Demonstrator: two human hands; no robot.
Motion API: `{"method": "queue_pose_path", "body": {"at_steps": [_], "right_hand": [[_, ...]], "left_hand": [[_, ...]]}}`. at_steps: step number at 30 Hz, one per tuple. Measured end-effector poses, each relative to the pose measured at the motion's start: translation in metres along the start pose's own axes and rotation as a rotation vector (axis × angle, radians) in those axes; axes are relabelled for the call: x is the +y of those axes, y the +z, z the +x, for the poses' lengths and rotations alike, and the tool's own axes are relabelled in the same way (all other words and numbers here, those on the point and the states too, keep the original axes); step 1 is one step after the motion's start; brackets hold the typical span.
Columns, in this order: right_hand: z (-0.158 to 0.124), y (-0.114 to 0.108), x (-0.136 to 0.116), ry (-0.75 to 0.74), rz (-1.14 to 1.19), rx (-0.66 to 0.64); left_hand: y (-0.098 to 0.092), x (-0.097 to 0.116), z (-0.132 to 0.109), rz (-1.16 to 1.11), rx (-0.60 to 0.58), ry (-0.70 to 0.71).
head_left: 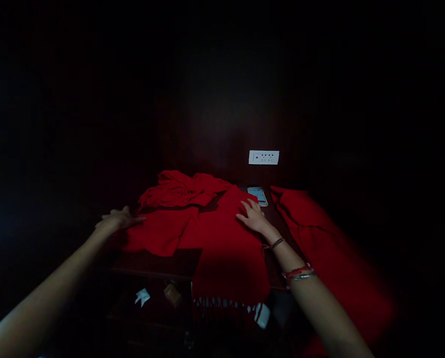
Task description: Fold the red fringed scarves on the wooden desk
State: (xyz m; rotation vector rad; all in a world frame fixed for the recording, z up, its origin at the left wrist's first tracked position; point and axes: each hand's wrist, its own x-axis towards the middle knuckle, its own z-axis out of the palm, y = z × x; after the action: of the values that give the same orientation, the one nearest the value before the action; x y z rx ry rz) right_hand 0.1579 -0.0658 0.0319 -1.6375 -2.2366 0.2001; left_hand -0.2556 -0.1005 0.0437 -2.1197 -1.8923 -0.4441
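The fringed end of a red scarf [230, 243] hangs nearest, dropping over the front edge of a dark, faintly glossy table [159, 263]; its tassels are thin, twisted-looking strands with gaps between them. Below the edge lie a crumpled white scrap [142, 297] and a small, blocky brown object [172, 295]. On the tabletop the scarf is a deep, even red, matte and soft-looking, its broad strip lying mostly flat, with more red cloth spreading to the left in shallow creases.

The left hand [120, 220] rests at that cloth's left edge, one digit stretched over it; whether the others pinch, I cannot tell. The right hand [253, 217] lies over the scarf's right edge, fingers spread. Further right drapes a smooth red cloth [330, 243]. Behind are a rumpled red bundle [181, 191], a lit phone [258, 195] and a white rectangular socket plate [264, 157].
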Motion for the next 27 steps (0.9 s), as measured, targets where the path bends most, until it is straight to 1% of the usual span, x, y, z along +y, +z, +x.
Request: {"method": "queue_pose_path", "body": {"at_steps": [1,2,3,4,6,7,8,10,12,14,15,16,17,18,19,20,21,22,23,25,27], "right_hand": [[0.001,0.002,-0.002,-0.022,0.019,0.027],[0.001,0.003,-0.004,-0.055,0.036,0.044],[0.002,0.005,-0.005,-0.096,0.052,0.055],[0.003,0.007,-0.006,-0.142,0.07,0.062],[0.004,0.01,-0.006,-0.231,0.125,0.079],[0.004,0.011,-0.006,-0.269,0.173,0.091],[0.005,0.011,-0.007,-0.301,0.24,0.104],[0.004,0.011,-0.008,-0.332,0.448,0.111],[0.003,0.008,-0.01,-0.301,0.749,0.046],[0.001,0.004,-0.011,-0.235,1.072,-0.051],[0.0,0.001,-0.01,-0.21,1.215,-0.079],[0.0,-0.002,-0.009,-0.199,1.34,-0.068],[0.0,-0.005,-0.007,-0.194,1.444,-0.014],[0.001,-0.009,-0.004,-0.186,1.526,0.075],[0.002,-0.013,0.0,-0.165,1.587,0.182],[0.004,-0.017,0.003,-0.129,1.627,0.29],[0.006,-0.021,0.007,-0.082,1.653,0.384],[0.007,-0.024,0.011,-0.035,1.671,0.452],[0.008,-0.026,0.014,0.004,1.688,0.494],[0.009,-0.03,0.019,0.043,1.735,0.541],[0.01,-0.032,0.021,0.04,1.776,0.578]], "left_hand": [[0.0,-0.013,-0.009,0.002,-0.035,-0.062],[0.001,-0.019,-0.016,0.0,-0.079,-0.131],[0.001,-0.021,-0.02,-0.01,-0.119,-0.227],[-0.001,-0.017,-0.022,-0.021,-0.144,-0.33],[-0.013,0.003,-0.016,-0.061,-0.135,-0.523],[-0.023,0.017,-0.009,-0.086,-0.071,-0.579],[-0.034,0.034,0.001,-0.123,0.009,-0.603],[-0.059,0.075,0.026,-0.167,0.113,-0.523],[-0.078,0.122,0.053,-0.262,0.193,-0.406],[-0.086,0.175,0.077,-0.382,0.233,-0.284],[-0.085,0.202,0.086,-0.551,0.252,-0.21],[-0.083,0.227,0.094,-0.722,0.236,-0.152],[-0.078,0.251,0.1,-0.874,0.164,-0.091],[-0.073,0.27,0.104,-0.993,0.063,-0.018],[-0.067,0.284,0.107,-1.063,-0.007,0.025],[-0.06,0.293,0.11,-1.102,-0.038,0.05],[-0.053,0.296,0.112,-1.117,-0.043,0.066],[-0.045,0.293,0.114,-1.116,-0.019,0.071],[-0.037,0.286,0.116,-1.108,0.018,0.071],[-0.019,0.263,0.118,-1.082,0.069,0.063],[0.002,0.237,0.117,-1.024,0.055,0.046]]}}
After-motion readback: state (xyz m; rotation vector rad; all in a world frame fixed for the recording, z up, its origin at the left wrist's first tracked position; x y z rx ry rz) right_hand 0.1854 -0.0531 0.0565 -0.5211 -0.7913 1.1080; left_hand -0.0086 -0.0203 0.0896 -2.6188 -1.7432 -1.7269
